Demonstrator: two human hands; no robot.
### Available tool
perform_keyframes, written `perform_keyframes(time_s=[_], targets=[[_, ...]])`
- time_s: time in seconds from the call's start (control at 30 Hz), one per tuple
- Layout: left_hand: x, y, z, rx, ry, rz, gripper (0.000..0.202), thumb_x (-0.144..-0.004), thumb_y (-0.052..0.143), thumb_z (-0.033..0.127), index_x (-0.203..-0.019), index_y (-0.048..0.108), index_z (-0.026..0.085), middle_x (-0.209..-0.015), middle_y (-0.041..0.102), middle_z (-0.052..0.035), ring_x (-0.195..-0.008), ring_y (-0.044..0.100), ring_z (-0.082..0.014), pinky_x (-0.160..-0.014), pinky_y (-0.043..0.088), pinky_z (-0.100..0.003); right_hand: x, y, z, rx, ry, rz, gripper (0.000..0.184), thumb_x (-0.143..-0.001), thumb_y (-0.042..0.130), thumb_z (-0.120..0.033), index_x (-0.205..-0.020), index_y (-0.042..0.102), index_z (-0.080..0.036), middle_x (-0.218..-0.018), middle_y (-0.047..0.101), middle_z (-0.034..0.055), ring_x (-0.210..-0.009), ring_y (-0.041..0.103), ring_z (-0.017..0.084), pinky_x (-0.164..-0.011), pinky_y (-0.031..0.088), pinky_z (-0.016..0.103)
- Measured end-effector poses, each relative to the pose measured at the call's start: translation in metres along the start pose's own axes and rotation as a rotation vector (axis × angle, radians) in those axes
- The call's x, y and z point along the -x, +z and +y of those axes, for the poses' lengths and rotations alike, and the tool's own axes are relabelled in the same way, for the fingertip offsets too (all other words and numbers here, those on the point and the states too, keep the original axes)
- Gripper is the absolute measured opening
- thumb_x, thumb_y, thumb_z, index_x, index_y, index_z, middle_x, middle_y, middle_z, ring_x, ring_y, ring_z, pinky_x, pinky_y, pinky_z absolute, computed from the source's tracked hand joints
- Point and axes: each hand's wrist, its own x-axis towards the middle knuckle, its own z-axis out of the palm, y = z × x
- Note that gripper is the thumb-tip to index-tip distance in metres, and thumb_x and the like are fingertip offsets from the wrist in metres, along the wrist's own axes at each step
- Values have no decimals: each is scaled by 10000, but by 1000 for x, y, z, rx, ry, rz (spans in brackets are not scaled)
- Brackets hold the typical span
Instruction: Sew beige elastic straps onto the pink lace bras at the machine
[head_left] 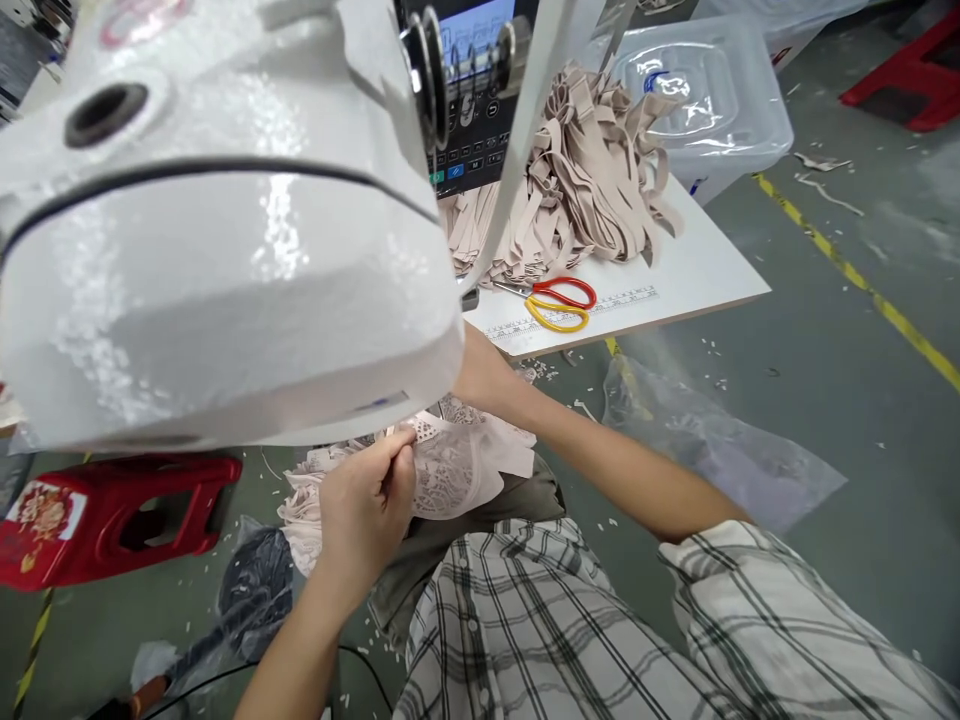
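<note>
My left hand (367, 500) is closed in a pinch on a pale pink lace garment piece (457, 465) held over my lap. My right forearm runs up from the lower right, and my right hand (474, 372) disappears behind the big white sewing machine head (225, 230), so its fingers are hidden. More pink lace pieces (304, 505) lie bunched under the left hand.
A white table (697, 270) carries a heap of beige elastic straps (585, 180), red-and-yellow scissors (555, 300), a ruler strip (622, 300) and the machine's control panel (472, 90). A clear plastic bin (705, 90), red stools (112, 515) and plastic bags (720, 450) sit on the floor.
</note>
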Motion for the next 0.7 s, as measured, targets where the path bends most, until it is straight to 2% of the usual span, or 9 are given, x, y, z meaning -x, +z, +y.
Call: perform_keyframes(time_s=[0.27,0.57,0.63,0.7], targets=[[0,2,2,4,50,-15,256,-961,510,230,-1061,741,181,-1008,783,-35,-866,744,-189,-717,544,-242,3,-2,2,-19,-27,7,109,-805,642,-260,-879,653,-182,-1146,634,78,-784,592,169,-727,492,322],[12,6,-9,6,-7,-8,279,-972,525,262,-1206,657,190,-1020,766,-47,-826,714,-164,-741,525,-244,5,-5,-3,-25,1,22,89,-815,635,-254,-863,654,-182,-1165,633,83,-852,590,187,-741,490,322],[14,9,-11,-46,-9,56,298,-974,524,286,-1235,618,176,-1054,741,-82,-895,694,-191,-789,519,-281,5,-5,-4,-22,-6,26,82,-818,632,-255,-860,658,-188,-1166,632,80,-870,593,189,-763,495,326],[17,15,-7,-127,23,196,315,-959,545,305,-1229,600,152,-1123,695,-139,-1030,646,-249,-897,488,-364,7,-5,-5,-26,0,31,84,-815,629,-249,-864,658,-188,-1172,630,82,-854,597,183,-773,499,328]])
